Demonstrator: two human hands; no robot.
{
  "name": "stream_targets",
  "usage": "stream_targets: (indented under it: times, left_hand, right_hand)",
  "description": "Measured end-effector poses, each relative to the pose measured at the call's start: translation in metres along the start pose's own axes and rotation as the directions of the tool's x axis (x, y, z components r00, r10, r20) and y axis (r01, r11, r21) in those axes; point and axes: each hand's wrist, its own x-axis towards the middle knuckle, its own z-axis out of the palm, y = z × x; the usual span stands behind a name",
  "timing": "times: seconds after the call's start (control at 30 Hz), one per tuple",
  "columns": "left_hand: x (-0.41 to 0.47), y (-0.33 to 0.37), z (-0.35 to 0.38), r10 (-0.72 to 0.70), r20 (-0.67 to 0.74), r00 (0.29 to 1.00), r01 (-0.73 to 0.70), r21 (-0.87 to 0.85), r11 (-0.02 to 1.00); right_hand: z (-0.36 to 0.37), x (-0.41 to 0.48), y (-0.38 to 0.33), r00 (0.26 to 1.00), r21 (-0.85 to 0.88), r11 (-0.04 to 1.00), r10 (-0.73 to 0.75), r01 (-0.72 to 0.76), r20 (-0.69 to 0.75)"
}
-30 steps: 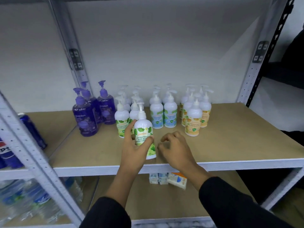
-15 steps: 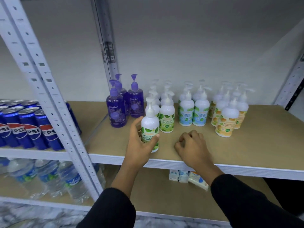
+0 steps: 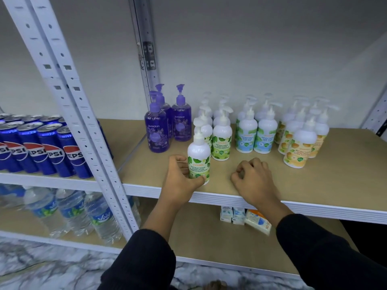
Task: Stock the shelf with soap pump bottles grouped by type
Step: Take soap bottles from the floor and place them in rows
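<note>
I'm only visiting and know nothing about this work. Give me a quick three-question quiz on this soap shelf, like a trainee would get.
1. True or false: the left hand grips a green-label bottle.
2. Which group stands furthest left? A: purple bottles. B: blue-label bottles. C: orange-label bottles.
3. How many purple bottles are visible?
Key: 1 true; 2 A; 3 three.

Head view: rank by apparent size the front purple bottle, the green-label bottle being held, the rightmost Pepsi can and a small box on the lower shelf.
Largest: front purple bottle and held green-label bottle look alike; the green one is nearer, so no ranking.
Next: Pepsi can.
Smallest: small box.
</note>
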Motion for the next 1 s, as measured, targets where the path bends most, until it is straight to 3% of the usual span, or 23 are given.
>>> stream_targets:
  times: [0.67,1.0]
  left_hand:
    - [0.038,-0.004,0.024,0.02,-0.095,0.995,-0.004,0.167,0.986]
    - [0.038,-0.002,0.026,-0.017,-0.085,0.996,0.031,0.16,0.987]
  right_hand:
    - [0.002,0.0,0.001,1.0,0.01,1.0,0.004,-0.004,-0.001]
    - [0.001,0.001,0.003,1.0,0.032,0.999,0.01,-0.01,-0.003]
